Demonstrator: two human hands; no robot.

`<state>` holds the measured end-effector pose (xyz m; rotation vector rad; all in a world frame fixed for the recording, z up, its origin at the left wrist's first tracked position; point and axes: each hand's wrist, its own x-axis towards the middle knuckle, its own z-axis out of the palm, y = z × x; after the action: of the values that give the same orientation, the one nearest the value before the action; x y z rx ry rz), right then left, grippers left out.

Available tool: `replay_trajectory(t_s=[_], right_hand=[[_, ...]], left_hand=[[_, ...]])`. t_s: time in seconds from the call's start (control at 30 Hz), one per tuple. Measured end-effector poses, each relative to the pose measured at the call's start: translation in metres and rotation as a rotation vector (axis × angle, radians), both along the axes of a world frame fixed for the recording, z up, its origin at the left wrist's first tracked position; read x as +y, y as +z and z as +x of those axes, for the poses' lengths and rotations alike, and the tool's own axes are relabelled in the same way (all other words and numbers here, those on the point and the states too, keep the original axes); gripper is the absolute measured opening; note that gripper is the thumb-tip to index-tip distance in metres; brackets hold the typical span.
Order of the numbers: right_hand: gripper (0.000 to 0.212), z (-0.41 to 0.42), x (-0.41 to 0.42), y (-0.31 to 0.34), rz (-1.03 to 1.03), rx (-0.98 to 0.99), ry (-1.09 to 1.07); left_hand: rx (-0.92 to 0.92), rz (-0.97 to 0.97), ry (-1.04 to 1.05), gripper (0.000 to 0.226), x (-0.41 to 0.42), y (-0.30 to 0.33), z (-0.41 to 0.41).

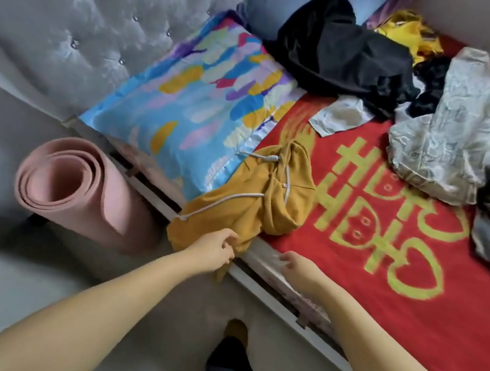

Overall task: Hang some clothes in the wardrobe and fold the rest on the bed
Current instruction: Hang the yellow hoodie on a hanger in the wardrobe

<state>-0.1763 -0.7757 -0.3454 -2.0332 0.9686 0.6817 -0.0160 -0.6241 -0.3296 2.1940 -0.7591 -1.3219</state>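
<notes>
Hoodie (pixel 254 199) mustard, draped over bed (pixel 267 261) edge | left hand (pixel 214 249) fingers pinch its hanging hem | right hand (pixel 298 266) loosely curled, holding nothing, just right of hem

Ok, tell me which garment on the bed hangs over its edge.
The mustard hoodie. It drapes off the bed by the pillow, left hand gripping it; the black and grey garments lie fully on the blanket.

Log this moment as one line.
step: picking up hoodie | left hand: grips mustard hoodie at bed edge | right hand: open, beside | unsorted clothes pile on bed
</notes>
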Motion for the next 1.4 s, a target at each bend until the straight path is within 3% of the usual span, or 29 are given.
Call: replay_trajectory(t_s=[0.2, 0.37, 0.5, 0.57, 0.63, 0.7, 0.77, 0.9, 1.03, 1.1, 1.17, 1.27, 1.33, 1.4], right_hand=[[0.038, 0.037, -0.053, -0.067, 0.117, -0.049, -0.383], [0.087, 0.076, -0.084, -0.139, 0.205, -0.23, -0.824], [0.089, 0.086, -0.086, -0.182, 0.214, -0.21, -1.013], [0.078, 0.08, -0.089, -0.196, 0.202, -0.246, -1.03], [0.067, 0.074, -0.092, -0.2, 0.258, -0.333, -1.068], [0.057, 0.071, -0.091, -0.193, 0.383, -0.405, -1.142], [0.049, 0.071, -0.083, -0.177, 0.541, -0.439, -1.186], [0.036, 0.076, -0.062, -0.127, 0.764, -0.537, -1.118], [0.038, 0.072, -0.017, -0.063, 0.971, -0.567, -1.053], [0.035, 0.064, -0.004, -0.045, 1.042, -0.549, -1.01], [0.03, 0.058, 0.022, -0.01, 1.039, -0.527, -0.878], [0.028, 0.049, 0.061, 0.035, 1.044, -0.532, -0.633], [0.031, 0.042, 0.096, 0.063, 1.085, -0.522, -0.436], [0.026, 0.034, 0.139, 0.094, 1.128, -0.514, -0.274]], left_hand=[[-0.136, 0.1, -0.117, 0.039, -0.082, -0.07, 0.021], [-0.446, 0.248, -0.167, 0.073, -0.13, -0.149, 0.045], [-0.543, 0.343, -0.18, 0.099, -0.133, -0.196, 0.073], [-0.637, 0.292, -0.193, 0.093, -0.135, -0.208, 0.081], [-0.659, 0.191, -0.163, 0.066, -0.138, -0.211, 0.083], [-0.56, 0.125, -0.086, 0.039, -0.136, -0.204, 0.079], [-0.458, 0.091, -0.103, 0.027, -0.122, -0.191, 0.07], [-0.302, -0.008, -0.044, 0.028, -0.07, -0.15, 0.053], [-0.133, -0.046, 0.065, 0.02, 0.005, -0.089, 0.026], [-0.022, -0.027, 0.03, 0.03, 0.03, -0.069, 0.014], [0.008, 0.012, -0.054, 0.024, 0.07, -0.037, 0.012], [-0.051, -0.056, 0.013, 0.029, 0.12, 0.007, 0.015], [-0.189, -0.186, 0.283, 0.035, 0.154, 0.036, 0.011], [-0.411, -0.329, 0.51, 0.02, 0.194, 0.065, 0.003]])
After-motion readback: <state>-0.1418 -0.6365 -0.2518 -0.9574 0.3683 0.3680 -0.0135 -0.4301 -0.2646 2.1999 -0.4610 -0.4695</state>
